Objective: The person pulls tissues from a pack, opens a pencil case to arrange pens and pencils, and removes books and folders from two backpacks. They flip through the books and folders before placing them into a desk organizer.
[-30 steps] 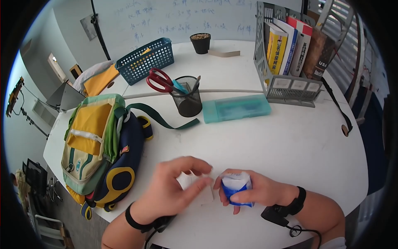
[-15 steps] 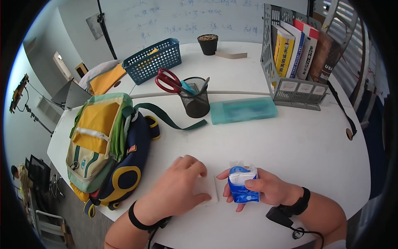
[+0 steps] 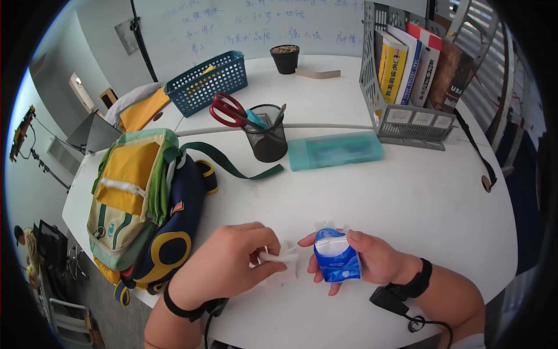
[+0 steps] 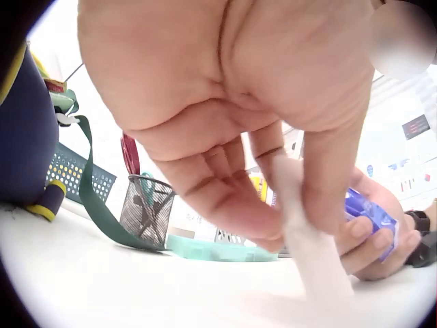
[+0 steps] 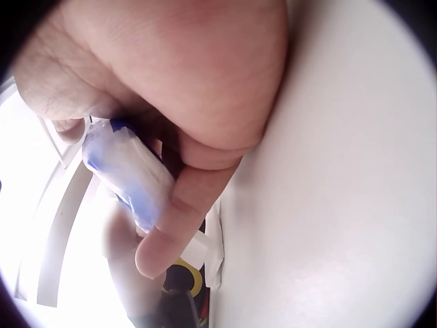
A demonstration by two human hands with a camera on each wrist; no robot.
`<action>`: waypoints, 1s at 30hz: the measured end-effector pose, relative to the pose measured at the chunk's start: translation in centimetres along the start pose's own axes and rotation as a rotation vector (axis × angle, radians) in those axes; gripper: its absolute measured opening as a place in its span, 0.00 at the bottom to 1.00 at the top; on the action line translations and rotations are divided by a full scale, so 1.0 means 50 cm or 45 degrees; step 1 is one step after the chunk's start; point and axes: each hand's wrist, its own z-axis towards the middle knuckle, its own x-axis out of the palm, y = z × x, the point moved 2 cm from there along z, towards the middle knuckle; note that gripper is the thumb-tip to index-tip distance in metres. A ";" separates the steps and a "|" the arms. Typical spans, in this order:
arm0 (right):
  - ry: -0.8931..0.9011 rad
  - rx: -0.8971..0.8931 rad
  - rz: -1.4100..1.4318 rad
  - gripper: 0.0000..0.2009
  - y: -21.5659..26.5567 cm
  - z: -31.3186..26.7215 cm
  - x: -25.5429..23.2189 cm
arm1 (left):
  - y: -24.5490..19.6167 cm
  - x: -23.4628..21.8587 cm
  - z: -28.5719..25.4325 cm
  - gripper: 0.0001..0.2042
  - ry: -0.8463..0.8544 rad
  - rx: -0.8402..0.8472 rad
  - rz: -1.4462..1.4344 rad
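Note:
My left hand (image 3: 229,259) pinches a fold of a white tissue (image 3: 289,256) between thumb and fingers, low over the table. In the left wrist view the tissue (image 4: 314,256) hangs from the fingertips toward the tabletop. To the right, my right hand (image 3: 381,259) holds a small blue-and-white tissue pack (image 3: 338,264), the thumb along its upper right edge and the fingers behind it. The pack's clear wrapper stands up at its top end, and white tissue shows there. In the right wrist view the pack (image 5: 130,171) lies tilted within the hand's fingers.
A backpack (image 3: 131,198) stands on the table (image 3: 407,203) at left, its green strap reaching toward a mesh pen cup (image 3: 268,142) with red scissors. Behind are a teal pencil case (image 3: 337,151), a blue basket (image 3: 206,84), a potted plant (image 3: 285,60) and a book rack (image 3: 414,125).
My left hand has come down onto the tissue on the table and taken a fold of it. My right hand has turned the pack more upright, its thumb shifting to the upper edge.

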 end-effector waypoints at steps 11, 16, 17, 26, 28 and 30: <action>-0.012 -0.001 -0.178 0.39 0.006 -0.008 0.022 | -0.004 0.028 -0.003 0.11 -0.323 0.388 -0.543; 0.007 0.053 -0.398 0.34 -0.005 -0.003 0.033 | -0.009 0.044 0.003 0.11 -0.402 0.099 -0.397; -0.019 0.066 -0.443 0.32 -0.006 -0.002 0.034 | -0.006 0.045 0.002 0.11 -0.404 0.100 -0.396; 0.016 0.091 -0.527 0.31 -0.009 -0.001 0.029 | -0.002 0.059 0.002 0.11 -0.361 0.119 -0.489; 0.020 0.096 -0.545 0.30 -0.010 -0.001 0.026 | -0.003 0.059 0.003 0.10 -0.343 0.106 -0.561; 0.022 0.104 -0.556 0.30 -0.009 -0.001 0.028 | -0.002 0.046 0.003 0.09 -0.270 0.059 -0.494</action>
